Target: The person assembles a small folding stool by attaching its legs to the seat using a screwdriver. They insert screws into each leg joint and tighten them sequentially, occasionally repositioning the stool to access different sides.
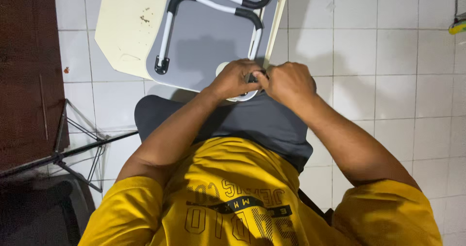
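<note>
- The white tiled floor (378, 57) takes up most of the view, pale square tiles with thin grout lines, running from near to far on the right side.
- A dark wooden door or cabinet panel (26, 66) fills the far left edge, and a black tripod stand (73, 149) leans across the floor just in front of it.
- The folding lap table (208, 37) lies upside down at the far middle, grey underside up with a cream edge, propped against the person's knees, so the leg hardware faces the hands.
- Its white tube legs with black end sleeves (213, 6) sit folded flat against the underside.
- The person sits low, yellow shirt and dark shorts near the camera, both arms reaching forward to the table's near edge.
- Left hand (235, 78) is curled shut around a small dark fitting (256, 77) at the table's near edge, looks like it's steadying it.
- Right hand (289, 83) is closed too, pressed right up against the left, fingers pinching at the same fitting. What exactly it's gripping is mostly hidden by the knuckles.
- A bit of yellow-green something (457, 26) pokes in at the far right edge, can't tell what.
</note>
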